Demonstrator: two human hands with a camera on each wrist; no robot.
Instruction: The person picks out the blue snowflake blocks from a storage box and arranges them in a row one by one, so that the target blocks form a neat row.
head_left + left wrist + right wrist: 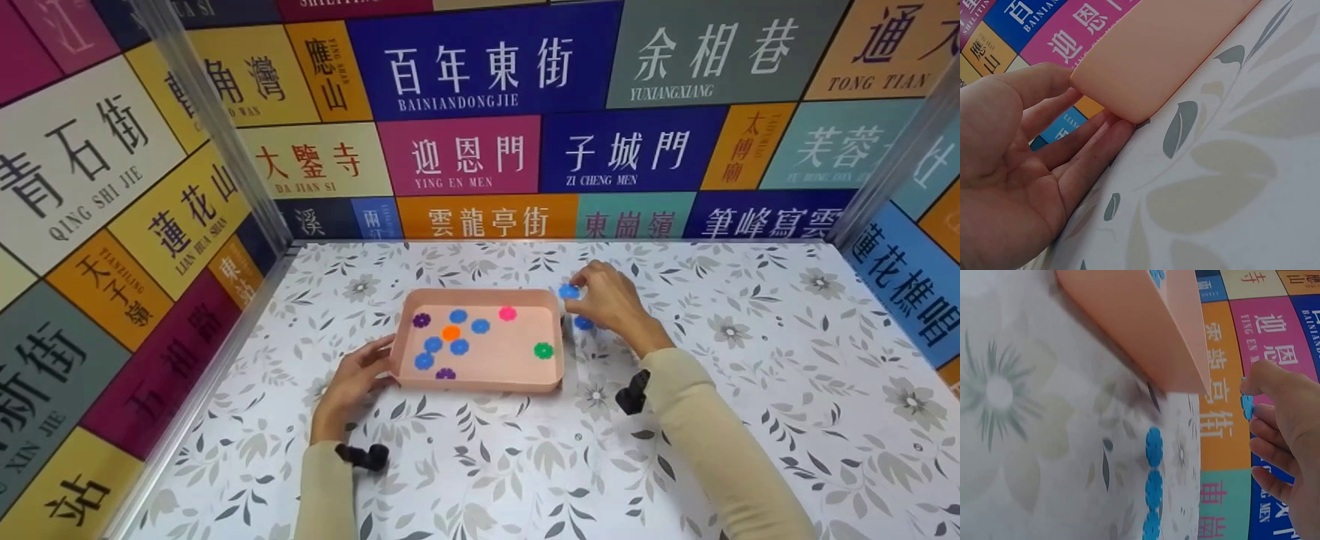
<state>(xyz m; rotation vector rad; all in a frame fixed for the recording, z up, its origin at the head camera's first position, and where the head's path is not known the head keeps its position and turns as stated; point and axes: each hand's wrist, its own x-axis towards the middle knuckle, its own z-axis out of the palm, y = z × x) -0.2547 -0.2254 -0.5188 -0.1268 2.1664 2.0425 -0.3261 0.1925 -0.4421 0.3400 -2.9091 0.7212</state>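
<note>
A pink tray (480,386) with raised walls lies on the table, flower-shaped plastic discs in blue, purple, orange, pink and green scattered on its floor. At its left end my left hand (358,386) holds the tray's corner; in the left wrist view one finger meets the rim and others meet the base. Beyond the tray's right end, my right hand (611,300) pinches a blue flower-shaped disc (1246,399) between thumb and fingertip, raised above the table. Below it, a row of blue discs (1154,486) runs end to end on the table, mostly hidden by the right hand in the head view.
A white tabletop (480,465) printed with grey leaves and flowers lies under everything. Panels of coloured street-name signs (480,67) stand along the back and both sides. Each wrist carries a black camera mount (634,391).
</note>
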